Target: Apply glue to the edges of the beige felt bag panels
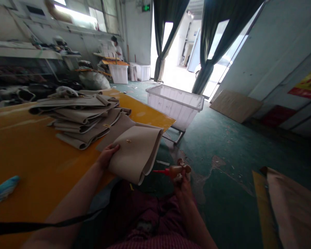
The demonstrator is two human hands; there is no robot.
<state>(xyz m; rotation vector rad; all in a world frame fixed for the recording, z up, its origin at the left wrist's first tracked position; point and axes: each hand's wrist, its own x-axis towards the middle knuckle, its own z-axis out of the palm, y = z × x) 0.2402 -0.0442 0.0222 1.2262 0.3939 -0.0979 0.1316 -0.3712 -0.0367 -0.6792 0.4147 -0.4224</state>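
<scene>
My left hand (107, 155) grips the near edge of a folded beige leather piece (137, 152) with a small metal stud on its face; the piece hangs over the edge of the orange table (28, 155). My right hand (181, 178) is closed around a small amber glue bottle (175, 170) with a red nozzle, whose tip points left at the lower edge of the folded piece. A stack of similar beige pieces (83, 119) lies on the table behind it.
A crumpled blue cloth (5, 188) lies at the table's left front. A clear plastic crate (175, 103) on a frame stands on the green floor beyond the table. Another person works at a far bench (116, 46). Beige sheets (292, 204) lie at right.
</scene>
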